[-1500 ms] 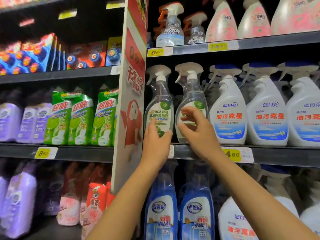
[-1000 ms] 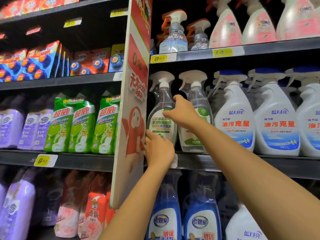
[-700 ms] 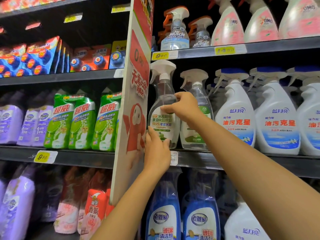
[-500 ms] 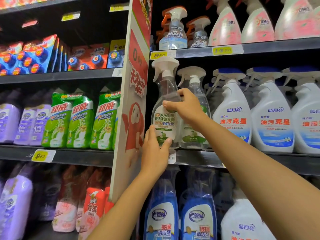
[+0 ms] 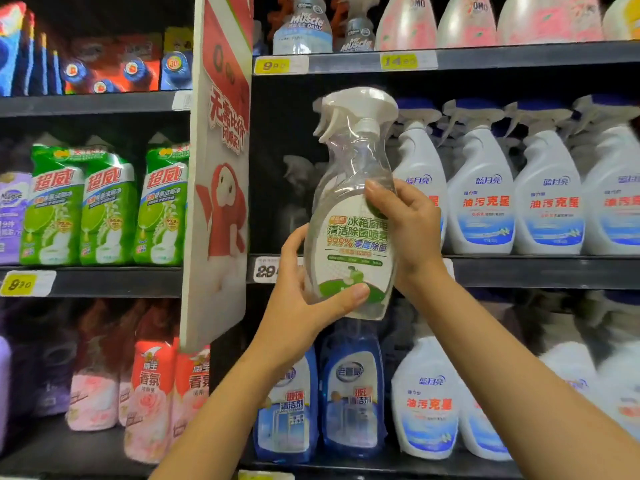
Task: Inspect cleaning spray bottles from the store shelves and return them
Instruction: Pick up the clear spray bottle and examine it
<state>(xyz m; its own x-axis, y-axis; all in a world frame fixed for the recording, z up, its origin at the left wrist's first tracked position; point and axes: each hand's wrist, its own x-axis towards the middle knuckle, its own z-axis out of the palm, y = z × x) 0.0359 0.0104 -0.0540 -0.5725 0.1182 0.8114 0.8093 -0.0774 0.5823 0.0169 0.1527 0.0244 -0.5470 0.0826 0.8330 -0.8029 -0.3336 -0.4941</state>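
While the left hand [image 5: 301, 306] cups its base, the right hand [image 5: 408, 223] grips the clear spray bottle [image 5: 349, 216], seemingly off the shelf [image 5: 536, 271].

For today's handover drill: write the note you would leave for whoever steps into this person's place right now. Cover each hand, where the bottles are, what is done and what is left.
Left hand: grip on the clear bottle at its base, thumb across the label's foot.
Right hand: grip on the same bottle at mid-body.
Clear bottle: off the shelf, upright, label facing you, in front of the middle shelf.
White bottles: standing on that shelf, to the right.
Done: one bottle taken down and held up for reading.
Left: finish the check, put it back into the gap on the middle shelf, then go on to other sprays.
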